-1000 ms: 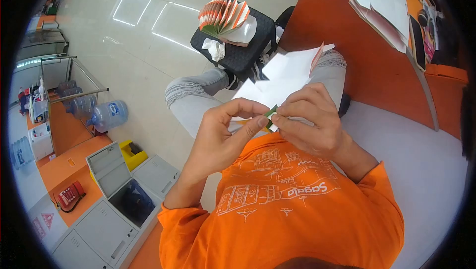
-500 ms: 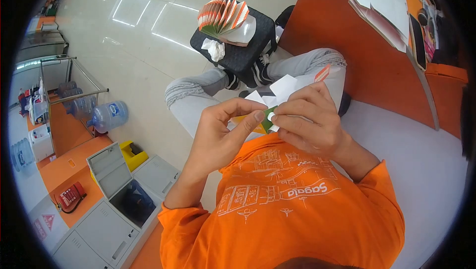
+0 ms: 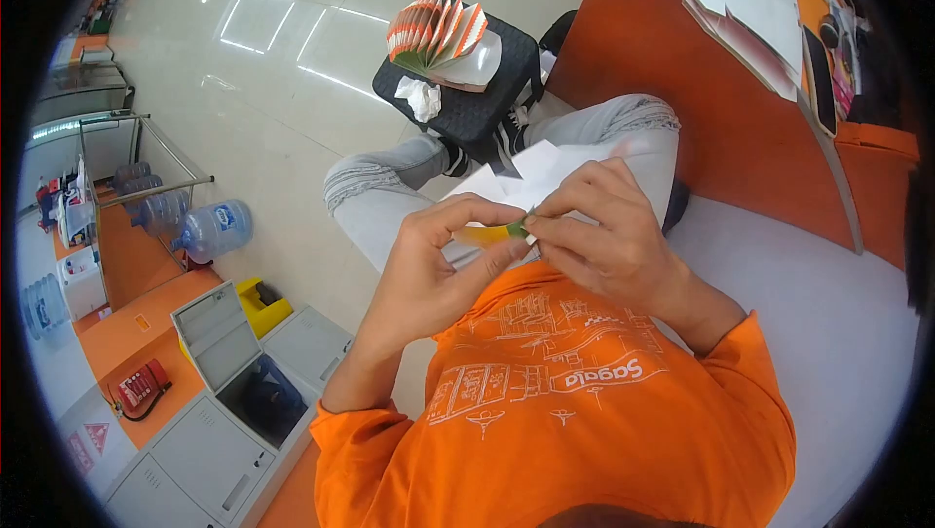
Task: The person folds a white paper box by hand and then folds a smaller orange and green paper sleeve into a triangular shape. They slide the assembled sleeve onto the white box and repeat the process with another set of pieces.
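Over my lap, both hands pinch a small piece of printed card (image 3: 482, 235) with yellow and green print and white flaps. My left hand (image 3: 436, 260) has its thumb and index finger closed on the yellow and green edge. My right hand (image 3: 606, 236) is closed on the green end, fingertips pressed together beside the left fingers. White flaps rise beyond my knuckles, above the jeans (image 3: 375, 177). Part of the card is hidden behind my fingers, and its edge is blurred.
On a black stool (image 3: 463, 124) ahead stand a fanned stack of orange-and-white printed cards (image 3: 435, 33) and a crumpled tissue (image 3: 420, 99). An orange desk panel (image 3: 633, 51) is at right. Left are water bottles (image 3: 216, 228), an open locker (image 3: 258, 396) and a fire extinguisher (image 3: 142, 387).
The card has tilted between my hands, so its green face shows less and its yellow part more. My right fingertips have shifted slightly left and up. The white round spot is gone from view.
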The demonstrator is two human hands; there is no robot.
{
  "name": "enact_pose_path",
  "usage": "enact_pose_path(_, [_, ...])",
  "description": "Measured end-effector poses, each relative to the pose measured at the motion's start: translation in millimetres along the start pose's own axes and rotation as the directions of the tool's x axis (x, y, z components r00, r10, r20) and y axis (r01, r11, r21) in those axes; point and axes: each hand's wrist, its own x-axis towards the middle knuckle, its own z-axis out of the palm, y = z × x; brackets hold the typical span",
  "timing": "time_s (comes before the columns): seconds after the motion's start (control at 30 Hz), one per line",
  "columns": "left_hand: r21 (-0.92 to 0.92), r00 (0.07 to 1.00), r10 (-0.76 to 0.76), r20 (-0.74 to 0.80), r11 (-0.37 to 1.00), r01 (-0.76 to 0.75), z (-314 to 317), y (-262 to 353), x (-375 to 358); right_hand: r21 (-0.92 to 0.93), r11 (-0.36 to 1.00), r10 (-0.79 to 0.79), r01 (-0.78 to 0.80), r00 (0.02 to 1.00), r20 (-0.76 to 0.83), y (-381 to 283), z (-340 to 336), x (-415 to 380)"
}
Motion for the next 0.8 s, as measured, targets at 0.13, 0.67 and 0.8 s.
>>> enact_pose_path(0.13, [0.089, 1.0, 0.015, 0.007, 0.996, -0.016, -5, -2, -4, 0.159, 0.986, 0.047, -0.052, 0.998, 0.033, 8, 3, -2])
enact_pose_path(0.67, [0.333, 0.981, 0.193, 0.031, 0.923, -0.192, -10, 0, -6, 0.614, 0.705, 0.22, -0.355, 0.933, 0.286, 24, 8, 7])
enact_pose_path(0.8, [0.436, 0.955, 0.279, 0.101, 0.85, -0.294, -14, 5, -4, 0.567, 0.677, 0.29, -0.469, 0.878, 0.381, 17, -3, 12])
